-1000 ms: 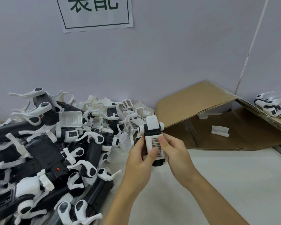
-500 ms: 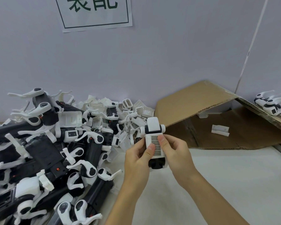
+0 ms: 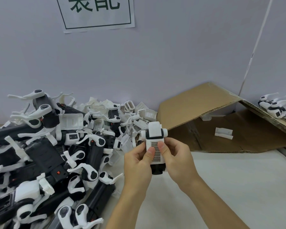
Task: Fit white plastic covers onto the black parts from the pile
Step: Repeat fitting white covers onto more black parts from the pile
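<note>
White cover (image 3: 155,152) sat on the black part (image 3: 158,169), both hands (image 3: 139,162) (image 3: 177,161) clamped round it, right of the pile (image 3: 48,146).

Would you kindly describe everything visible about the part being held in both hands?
The held part is a black body showing at its lower end, faced with a white plastic cover carrying a dark mesh grille. White round knobs flank its top. It is held roughly upright above the table; the left hand and right hand grip its sides, thumbs pressing the grille.
</note>
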Available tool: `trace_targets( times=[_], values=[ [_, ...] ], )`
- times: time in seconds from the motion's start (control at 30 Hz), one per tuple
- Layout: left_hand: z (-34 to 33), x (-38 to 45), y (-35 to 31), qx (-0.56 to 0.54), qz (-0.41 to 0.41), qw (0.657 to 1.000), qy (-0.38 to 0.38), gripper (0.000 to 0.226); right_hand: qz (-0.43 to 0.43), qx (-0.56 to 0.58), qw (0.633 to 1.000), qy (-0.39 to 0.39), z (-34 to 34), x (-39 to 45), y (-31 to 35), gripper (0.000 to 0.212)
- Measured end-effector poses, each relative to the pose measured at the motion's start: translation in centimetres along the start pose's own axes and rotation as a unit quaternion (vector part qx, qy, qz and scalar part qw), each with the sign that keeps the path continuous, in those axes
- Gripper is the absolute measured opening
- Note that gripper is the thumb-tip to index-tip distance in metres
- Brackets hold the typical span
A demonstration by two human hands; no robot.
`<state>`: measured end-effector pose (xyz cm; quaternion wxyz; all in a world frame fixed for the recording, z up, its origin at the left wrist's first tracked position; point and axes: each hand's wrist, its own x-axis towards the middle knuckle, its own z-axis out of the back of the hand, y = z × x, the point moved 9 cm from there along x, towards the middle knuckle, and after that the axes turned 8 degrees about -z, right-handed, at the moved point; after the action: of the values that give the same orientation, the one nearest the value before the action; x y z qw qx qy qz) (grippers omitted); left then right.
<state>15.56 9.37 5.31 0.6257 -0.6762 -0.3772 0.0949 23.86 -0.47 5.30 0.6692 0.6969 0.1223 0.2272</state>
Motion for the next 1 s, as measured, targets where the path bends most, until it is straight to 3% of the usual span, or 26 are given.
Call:
trace_targets(
  times=[0.17, 0.4, 0.5, 0.6, 0.7, 0.77, 0.9, 1.0],
  values=[
    [-0.3, 0.0, -0.4, -0.038, -0.002, 0.999, 0.006, 0.032, -0.013, 0.018, 1.000, 0.002, 0.0, 0.0, 0.1, 0.011],
    [0.3, -0.1, -0.4, 0.001, -0.015, 0.999, -0.042, 0.040, 0.017, -0.002, 0.999, -0.033, 0.0, -0.5, 0.5, 0.013],
    [0.8, 0.1, -0.6, -0.007, -0.026, 0.998, -0.064, 0.028, 0.027, 0.000, 0.999, -0.025, -1.0, -0.4, 1.1, 0.014],
    [2.1, 0.3, -0.6, -0.035, -0.033, 0.992, -0.115, 0.022, 0.061, -0.149, 0.985, -0.063, -1.6, -0.7, 1.8, 0.027],
    [2.9, 0.5, 0.3, -0.080, -0.008, 0.985, -0.150, 0.025, 0.099, -0.275, 0.956, 0.001, -3.7, -1.4, 2.2, 0.056],
    [2.9, 0.5, 0.7, -0.123, 0.018, 0.981, -0.150, 0.036, 0.099, -0.307, 0.946, 0.028, -4.3, -1.0, 2.1, 0.063],
    [3.2, 0.8, 0.5, -0.124, 0.025, 0.980, -0.152, 0.038, 0.076, -0.295, 0.949, 0.077, -4.5, 0.4, 1.5, 0.050],
    [2.5, 0.9, -0.6, -0.115, -0.025, 0.987, -0.114, 0.030, 0.065, -0.236, 0.969, 0.027, -3.0, 1.4, 1.4, 0.026]
  ],
)
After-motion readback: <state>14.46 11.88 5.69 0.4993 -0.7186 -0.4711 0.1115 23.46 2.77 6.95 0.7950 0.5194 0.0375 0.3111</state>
